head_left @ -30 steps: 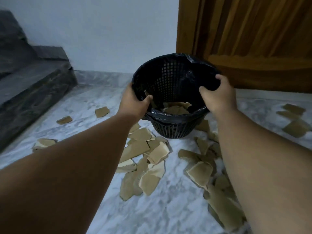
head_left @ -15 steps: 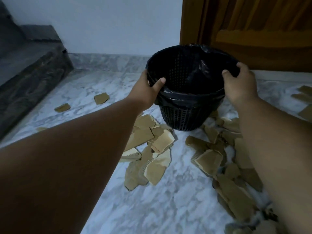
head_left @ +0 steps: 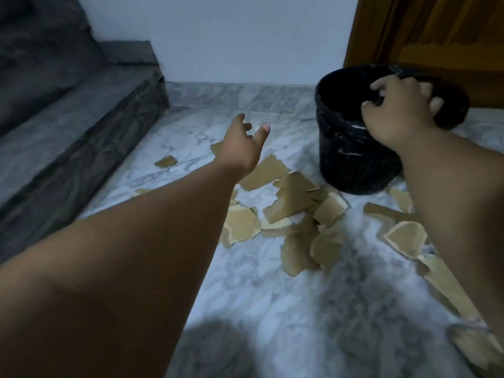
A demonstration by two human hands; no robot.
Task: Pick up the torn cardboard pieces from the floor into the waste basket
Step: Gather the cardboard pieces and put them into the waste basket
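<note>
Head view: the right hand (head_left: 395, 113) has its fingers curled over the rim of the black plastic waste basket (head_left: 354, 159), lined with a black bag. It appears to grip the rim, though motion blur softens the fingers. The basket's inside is too dark to show any contents. The left hand (head_left: 242, 143) hangs to the left of that grip, fingers spread and holding nothing. Flat, torn brown cardboard pieces (head_left: 294, 197) lie scattered on the white-grey marble floor (head_left: 272, 309), below the grip, under the left hand and beneath the right forearm. A few lie farther left, near the dark grey stone step (head_left: 68, 132). Judging by this litter, most of the picking up is left to do.
</note>
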